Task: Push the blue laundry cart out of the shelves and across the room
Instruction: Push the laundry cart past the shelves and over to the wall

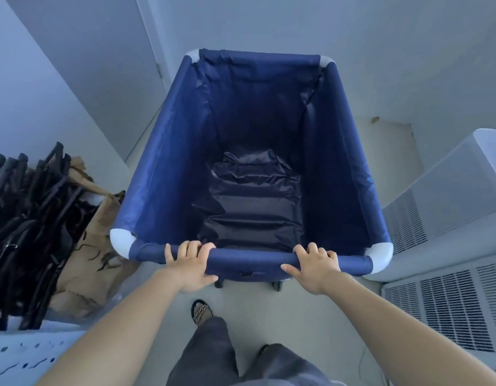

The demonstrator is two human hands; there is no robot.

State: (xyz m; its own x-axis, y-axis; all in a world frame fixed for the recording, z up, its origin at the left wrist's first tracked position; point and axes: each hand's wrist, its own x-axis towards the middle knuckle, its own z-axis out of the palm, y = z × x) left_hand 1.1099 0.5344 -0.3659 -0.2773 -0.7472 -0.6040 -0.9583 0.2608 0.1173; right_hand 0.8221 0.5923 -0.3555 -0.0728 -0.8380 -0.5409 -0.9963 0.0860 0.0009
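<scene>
The blue laundry cart stands right in front of me on a pale floor, a deep fabric bin with white corner pieces and dark casters under its near end. It holds nothing but its wrinkled lining. My left hand grips the near top rail left of centre, fingers curled over it. My right hand grips the same rail right of centre. My legs and a sandalled foot show below the rail.
A heap of black hangers and crumpled brown paper lies close on the left. White vented units stand close on the right. A white wall and a door lie just beyond the cart's far end.
</scene>
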